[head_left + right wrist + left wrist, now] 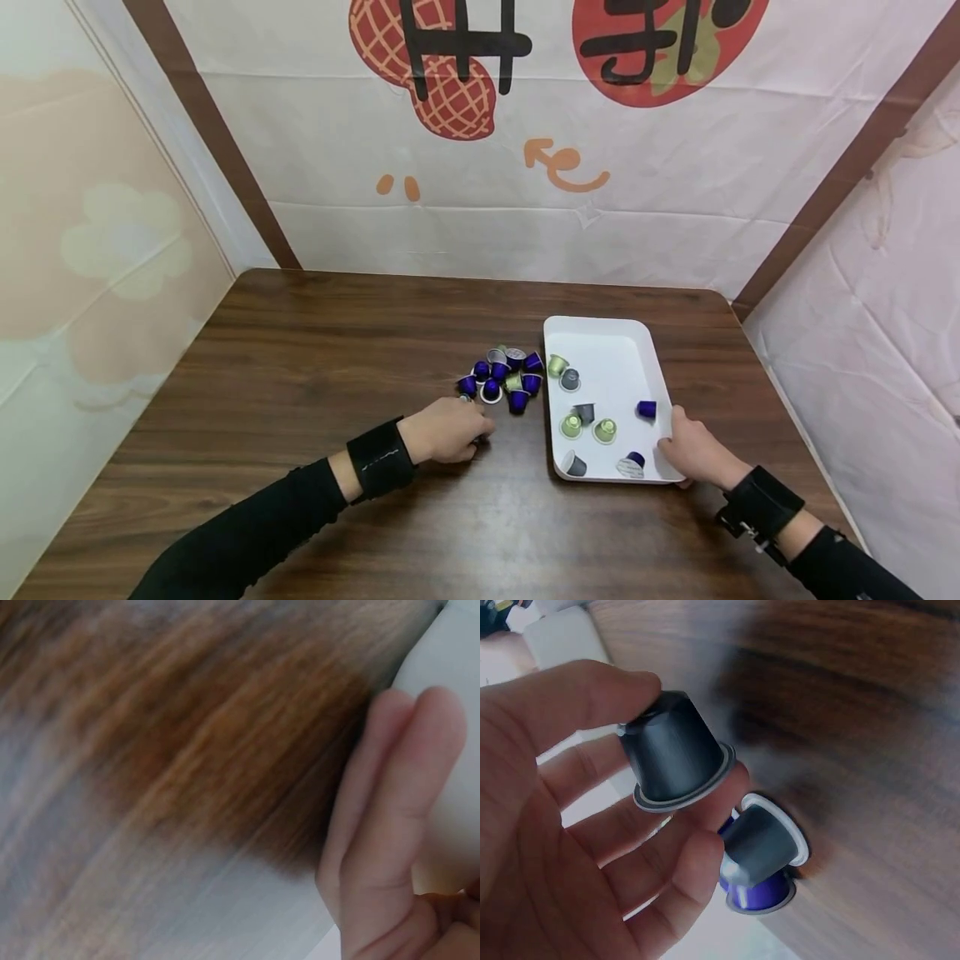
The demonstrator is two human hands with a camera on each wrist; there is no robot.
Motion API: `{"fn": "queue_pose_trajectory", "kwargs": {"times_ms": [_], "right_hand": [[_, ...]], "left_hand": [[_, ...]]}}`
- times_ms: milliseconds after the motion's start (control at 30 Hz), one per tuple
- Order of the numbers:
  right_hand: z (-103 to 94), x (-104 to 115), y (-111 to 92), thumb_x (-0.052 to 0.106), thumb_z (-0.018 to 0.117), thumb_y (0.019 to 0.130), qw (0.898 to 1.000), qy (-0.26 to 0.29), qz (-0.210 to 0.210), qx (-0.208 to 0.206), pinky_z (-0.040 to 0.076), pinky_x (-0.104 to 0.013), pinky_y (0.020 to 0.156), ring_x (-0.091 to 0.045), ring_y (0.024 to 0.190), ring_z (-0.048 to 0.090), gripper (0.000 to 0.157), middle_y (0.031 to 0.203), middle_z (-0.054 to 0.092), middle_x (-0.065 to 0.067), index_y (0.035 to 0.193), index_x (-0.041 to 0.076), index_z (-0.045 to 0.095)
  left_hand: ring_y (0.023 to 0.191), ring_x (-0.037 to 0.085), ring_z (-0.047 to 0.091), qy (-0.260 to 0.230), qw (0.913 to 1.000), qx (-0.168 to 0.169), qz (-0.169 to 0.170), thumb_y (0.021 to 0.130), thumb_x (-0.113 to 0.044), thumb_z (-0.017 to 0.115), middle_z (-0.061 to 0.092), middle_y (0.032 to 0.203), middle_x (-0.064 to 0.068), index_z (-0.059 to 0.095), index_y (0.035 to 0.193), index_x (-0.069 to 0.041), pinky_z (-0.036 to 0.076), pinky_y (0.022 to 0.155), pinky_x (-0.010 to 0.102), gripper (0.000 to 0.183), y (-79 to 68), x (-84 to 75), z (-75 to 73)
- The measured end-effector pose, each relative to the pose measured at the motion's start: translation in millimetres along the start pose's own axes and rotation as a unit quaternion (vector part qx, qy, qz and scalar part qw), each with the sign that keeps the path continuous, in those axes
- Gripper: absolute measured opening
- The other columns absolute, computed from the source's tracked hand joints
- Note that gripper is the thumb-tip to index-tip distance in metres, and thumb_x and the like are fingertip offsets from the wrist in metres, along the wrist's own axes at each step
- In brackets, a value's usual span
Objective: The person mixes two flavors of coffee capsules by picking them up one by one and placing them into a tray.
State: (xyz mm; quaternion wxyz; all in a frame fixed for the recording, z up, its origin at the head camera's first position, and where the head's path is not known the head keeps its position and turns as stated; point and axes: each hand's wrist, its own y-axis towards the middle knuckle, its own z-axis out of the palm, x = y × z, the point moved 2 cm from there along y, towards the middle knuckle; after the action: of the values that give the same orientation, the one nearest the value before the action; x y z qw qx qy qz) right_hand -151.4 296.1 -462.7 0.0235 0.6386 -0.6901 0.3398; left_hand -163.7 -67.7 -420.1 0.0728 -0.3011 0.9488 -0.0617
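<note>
My left hand (448,430) pinches a dark coffee capsule (676,750) between thumb and fingers, just in front of a pile of capsules. In the left wrist view, a second dark capsule (761,841) and a purple capsule (763,892) lie beside the fingertips. The pile holds several purple capsules (517,402) and a green one (513,382). At the right, my right hand (697,446) grips the white tray (611,346) by its near right edge. Green capsules (605,430), grey capsules (570,380) and a purple capsule (647,409) lie spread inside it.
A brown wooden table (337,333) lies under everything. Behind it hangs a white printed cloth (637,233), with more cloth at both sides. The pile sits close against the tray's left edge.
</note>
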Motion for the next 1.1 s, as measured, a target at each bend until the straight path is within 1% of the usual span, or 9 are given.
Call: {"fn": "queue_pose_trajectory", "kwargs": {"times_ms": [133,267,367,533,733,800,900,1000,1100], "right_hand": [[0.9,-0.9,-1.6,0.005,0.046,0.091,1.0,0.001,-0.006,-0.007,0.048,-0.033,0.041,-0.019,0.047,0.056,0.053,0.092,0.05,-0.031,0.129,-0.018,0.017],[0.9,1.5,-3.5,0.005,0.046,0.091,1.0,-0.001,-0.009,-0.009,0.048,-0.033,0.041,-0.019,0.047,0.056,0.052,0.092,0.05,-0.031,0.129,-0.017,0.017],[0.9,3.0,-5.3,0.005,0.045,0.091,1.0,-0.003,-0.011,-0.006,0.048,-0.033,0.041,-0.02,0.047,0.056,0.053,0.092,0.05,-0.031,0.129,-0.018,0.016],[2.2,3.5,-6.0,0.005,0.046,0.091,1.0,-0.004,-0.01,-0.005,0.048,-0.033,0.042,-0.02,0.048,0.056,0.054,0.094,0.05,-0.033,0.13,-0.019,0.016],[2.1,2.7,-4.3,0.005,0.047,0.092,1.0,-0.002,-0.009,-0.005,0.048,-0.032,0.042,-0.019,0.049,0.056,0.056,0.098,0.049,-0.035,0.131,-0.018,0.015],[1.6,2.8,-4.4,0.005,0.047,0.092,1.0,-0.001,-0.009,-0.005,0.048,-0.033,0.042,-0.019,0.049,0.056,0.057,0.099,0.049,-0.035,0.132,-0.019,0.014],[0.4,3.1,-5.2,0.005,0.046,0.092,1.0,-0.002,-0.01,-0.007,0.048,-0.033,0.042,-0.019,0.048,0.056,0.057,0.099,0.048,-0.036,0.132,-0.019,0.014],[0.5,2.4,-5.1,0.005,0.046,0.092,1.0,0.002,-0.009,-0.01,0.048,-0.033,0.041,-0.019,0.049,0.056,0.056,0.101,0.048,-0.036,0.132,-0.018,0.014],[2.0,0.8,-3.9,0.005,0.046,0.091,1.0,0.007,-0.008,-0.012,0.048,-0.033,0.041,-0.019,0.049,0.056,0.055,0.101,0.049,-0.036,0.131,-0.017,0.015]], "left_hand": [[0.067,0.008,0.047,-0.043,0.9991,0.003,0.004,0.083,-0.013,0.065,0.052,0.078,-0.006,0.065,0.09,-0.015,0.042,0.06,0.025,0.007,3.6,0.7,-7.8],[0.079,0.009,0.052,-0.053,0.9986,-0.001,0.003,0.086,-0.017,0.062,0.059,0.092,-0.003,0.067,0.103,-0.014,0.047,0.068,0.028,0.018,10.7,1.7,-24.7],[0.081,0.011,0.052,-0.076,0.9971,0.0,-0.003,0.087,-0.018,0.06,0.06,0.098,0.0,0.066,0.108,-0.013,0.047,0.071,0.029,0.022,20.2,3.7,-37.6],[0.074,0.009,0.05,-0.141,0.9898,-0.004,-0.015,0.091,-0.019,0.058,0.057,0.096,-0.003,0.066,0.107,-0.014,0.044,0.064,0.024,0.019,42.8,10.2,-52.4],[0.066,0.007,0.05,-0.158,0.9867,-0.026,-0.025,0.095,-0.02,0.052,0.056,0.094,-0.004,0.063,0.109,-0.014,0.042,0.061,0.022,0.019,77.4,17.9,-68.3],[0.063,0.008,0.049,-0.174,0.9837,-0.03,-0.032,0.096,-0.02,0.051,0.056,0.09,-0.002,0.062,0.11,-0.013,0.041,0.059,0.023,0.019,88.4,21.0,-72.3],[0.06,0.009,0.047,-0.208,0.9763,-0.034,-0.05,0.097,-0.023,0.051,0.057,0.086,0.0,0.061,0.111,-0.014,0.039,0.057,0.023,0.019,103.0,26.6,-75.3],[0.061,0.01,0.048,-0.243,0.9672,-0.035,-0.066,0.097,-0.024,0.051,0.058,0.088,0.001,0.061,0.114,-0.013,0.039,0.059,0.024,0.022,114.3,31.5,-77.0],[0.063,0.011,0.048,-0.254,0.9634,-0.032,-0.078,0.097,-0.026,0.051,0.059,0.092,0.001,0.06,0.116,-0.012,0.039,0.062,0.025,0.025,123.7,34.8,-76.3]]}}
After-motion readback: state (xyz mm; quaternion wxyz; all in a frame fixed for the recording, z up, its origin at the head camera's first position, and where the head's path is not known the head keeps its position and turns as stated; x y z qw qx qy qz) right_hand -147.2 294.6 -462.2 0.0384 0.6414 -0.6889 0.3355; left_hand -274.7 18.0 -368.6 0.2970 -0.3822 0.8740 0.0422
